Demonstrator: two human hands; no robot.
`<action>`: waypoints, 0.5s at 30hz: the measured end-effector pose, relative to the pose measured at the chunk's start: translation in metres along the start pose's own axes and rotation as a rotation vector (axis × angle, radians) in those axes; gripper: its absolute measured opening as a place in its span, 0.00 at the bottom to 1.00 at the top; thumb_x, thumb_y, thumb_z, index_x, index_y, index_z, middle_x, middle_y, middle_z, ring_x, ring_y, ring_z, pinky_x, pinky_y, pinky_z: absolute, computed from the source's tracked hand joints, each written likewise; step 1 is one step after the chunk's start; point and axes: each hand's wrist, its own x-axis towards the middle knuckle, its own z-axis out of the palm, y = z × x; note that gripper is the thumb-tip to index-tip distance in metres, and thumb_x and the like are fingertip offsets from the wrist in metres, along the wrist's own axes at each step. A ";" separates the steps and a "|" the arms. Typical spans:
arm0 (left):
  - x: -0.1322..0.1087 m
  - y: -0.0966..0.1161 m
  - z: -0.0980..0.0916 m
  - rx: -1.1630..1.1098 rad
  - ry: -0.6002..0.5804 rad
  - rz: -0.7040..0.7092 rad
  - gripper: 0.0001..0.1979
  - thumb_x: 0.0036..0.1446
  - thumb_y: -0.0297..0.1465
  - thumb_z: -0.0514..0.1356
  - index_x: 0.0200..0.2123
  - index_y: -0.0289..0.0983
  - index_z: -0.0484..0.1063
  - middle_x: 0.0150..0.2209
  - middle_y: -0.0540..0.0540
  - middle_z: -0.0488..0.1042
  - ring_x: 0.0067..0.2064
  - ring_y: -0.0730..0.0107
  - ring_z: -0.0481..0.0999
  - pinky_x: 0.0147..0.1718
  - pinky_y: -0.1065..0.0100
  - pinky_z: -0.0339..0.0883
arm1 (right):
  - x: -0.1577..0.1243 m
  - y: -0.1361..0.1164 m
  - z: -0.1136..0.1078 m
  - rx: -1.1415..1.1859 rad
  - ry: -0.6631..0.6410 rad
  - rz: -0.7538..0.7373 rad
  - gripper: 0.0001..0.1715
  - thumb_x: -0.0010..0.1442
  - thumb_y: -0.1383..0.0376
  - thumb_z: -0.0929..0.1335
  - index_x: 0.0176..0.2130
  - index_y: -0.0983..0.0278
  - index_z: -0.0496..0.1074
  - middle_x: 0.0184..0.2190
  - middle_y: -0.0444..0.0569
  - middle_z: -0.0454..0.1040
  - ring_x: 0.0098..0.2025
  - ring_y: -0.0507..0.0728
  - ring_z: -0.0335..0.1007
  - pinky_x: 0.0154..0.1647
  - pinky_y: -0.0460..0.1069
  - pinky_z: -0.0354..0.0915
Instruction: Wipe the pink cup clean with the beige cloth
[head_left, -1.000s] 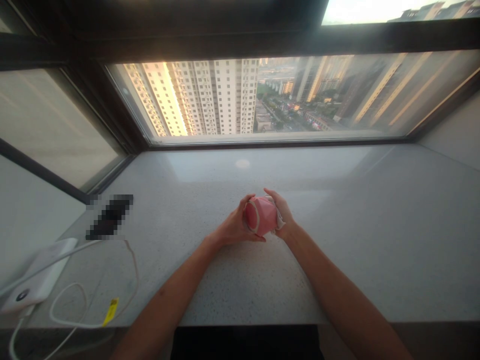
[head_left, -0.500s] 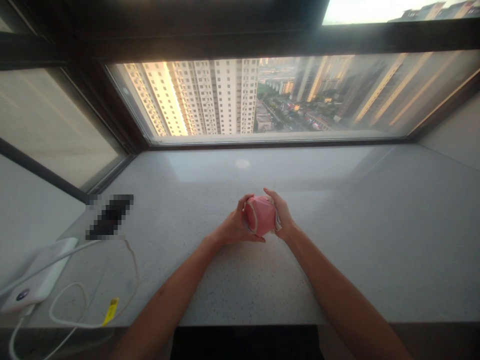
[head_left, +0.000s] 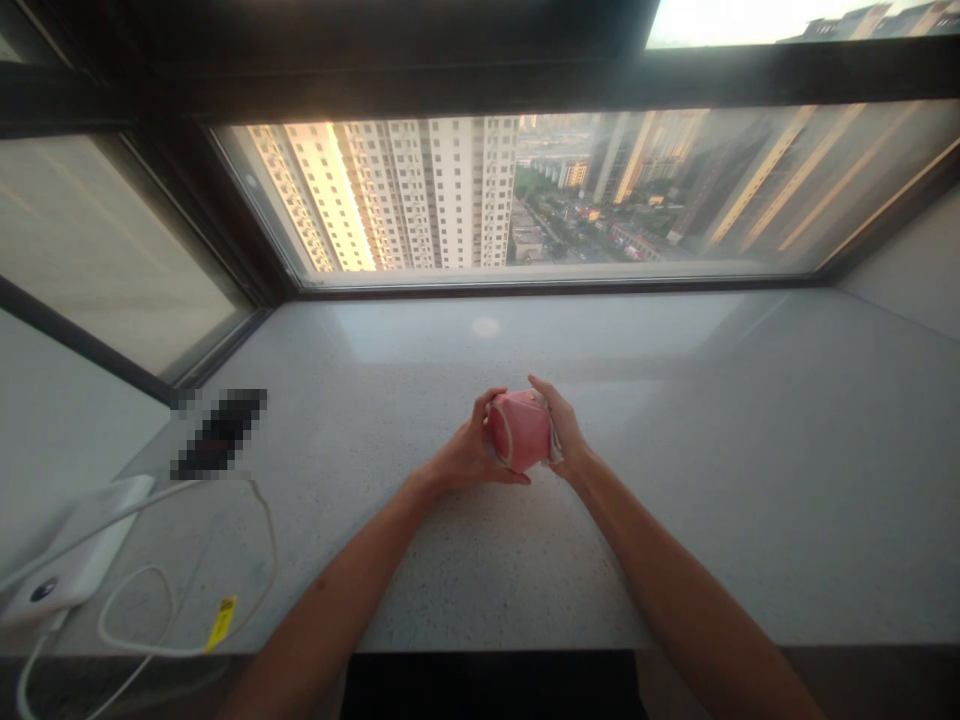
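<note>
Between my two hands is a pink pouch-like item (head_left: 529, 434), roughly barrel-shaped, with a pale band round its left end and whitish cord or trim at its right end. My left hand (head_left: 466, 456) wraps the left end, thumb and fingers curled over the far and near sides. Against the right end, my right hand (head_left: 570, 436) grips from the side, its fingers partly hidden behind the item. Both hands are just above the middle of the grey speckled sill (head_left: 525, 580); whether the item touches the sill I cannot tell.
A white power bank (head_left: 94, 555) with a white cable (head_left: 270, 540) and a yellow tag (head_left: 221, 625) lies at the left. Near it is a dark blurred-out object (head_left: 221, 432). Dark-framed windows (head_left: 525, 290) border the sill's far and left sides.
</note>
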 end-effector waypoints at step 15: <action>0.000 -0.003 -0.003 -0.185 -0.060 -0.068 0.69 0.39 0.41 0.85 0.75 0.53 0.44 0.67 0.31 0.69 0.62 0.38 0.77 0.56 0.45 0.76 | 0.000 0.012 0.007 -0.082 -0.016 -0.165 0.33 0.55 0.35 0.73 0.29 0.62 0.78 0.25 0.54 0.83 0.35 0.63 0.84 0.33 0.50 0.77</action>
